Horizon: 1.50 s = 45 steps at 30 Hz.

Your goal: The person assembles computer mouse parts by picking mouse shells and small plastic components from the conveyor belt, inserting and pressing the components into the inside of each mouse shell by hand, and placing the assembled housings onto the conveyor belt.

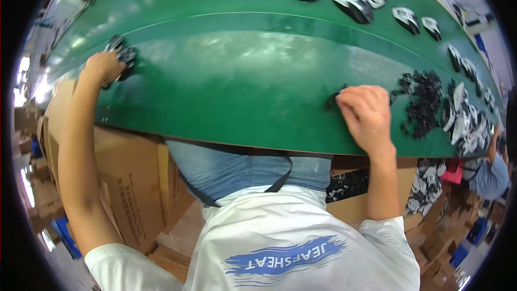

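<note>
At the far left of the green table, my left hand (105, 66) is closed on the near side of a black-and-grey moulded part (127, 54); its fingertips are partly hidden behind the part. My right hand (366, 109) is right of the middle, close above the table top, fingers curled together. A small black piece (333, 99) pokes out at its fingertips, too blurred to name more closely. Just right of that hand lies a loose heap of small black plastic pieces (424, 102).
Curved white-and-black shells (353, 6) stand along the table's far side, and more shells (467, 121) are heaped at the right. Cardboard boxes (129, 183) sit below the near edge of the green table (231, 83). Another person (489, 175) is at the far right.
</note>
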Motion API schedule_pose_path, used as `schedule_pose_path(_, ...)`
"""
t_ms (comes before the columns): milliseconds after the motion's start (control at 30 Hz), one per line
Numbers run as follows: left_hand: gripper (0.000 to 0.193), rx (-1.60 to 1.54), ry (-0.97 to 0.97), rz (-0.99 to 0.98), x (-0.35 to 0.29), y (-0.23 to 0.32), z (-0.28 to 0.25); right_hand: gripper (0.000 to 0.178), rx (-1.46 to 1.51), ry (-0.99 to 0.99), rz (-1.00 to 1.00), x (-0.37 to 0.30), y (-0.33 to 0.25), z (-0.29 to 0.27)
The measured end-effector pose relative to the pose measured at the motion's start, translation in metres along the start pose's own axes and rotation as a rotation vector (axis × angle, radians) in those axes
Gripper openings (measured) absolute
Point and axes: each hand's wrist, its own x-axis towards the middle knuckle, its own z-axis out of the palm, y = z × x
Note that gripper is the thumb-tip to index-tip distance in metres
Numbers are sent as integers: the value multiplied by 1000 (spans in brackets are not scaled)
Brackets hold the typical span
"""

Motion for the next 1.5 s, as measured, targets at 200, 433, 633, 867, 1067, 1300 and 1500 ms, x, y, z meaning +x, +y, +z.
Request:
schedule_pose_path(200, 81, -180, 83, -12, 5, 31, 36, 21, 67, 72, 142, -34, 4, -2)
schedule_pose_path(433, 78, -607, 202, 477, -66, 132, -43, 21, 100, 176, 390, -41, 23, -7)
schedule_pose_path(633, 44, -662, 236, 701, -48, 189, -84, 27, 10, 84, 574, -10, 26, 4)
schedule_pose_path(867, 73, -834, 637, 777, -39, 270, -97, 20, 61, 94, 449, -11, 26, -4)
schedule_pose_path(1067, 81, -902, 739, 540, -52, 293, -66, 21, 202, -44, 489, -19, 19, -16)
schedule_pose_path(1300, 73, -1747, 240, 565, -130, 289, -60, 23, 345, -94, 549, -26, 15, -21)
schedule_pose_path(1500, 70, -2611, -525, 765, -167, 282, -21, 21, 166, -39, 463, -33, 2, -17)
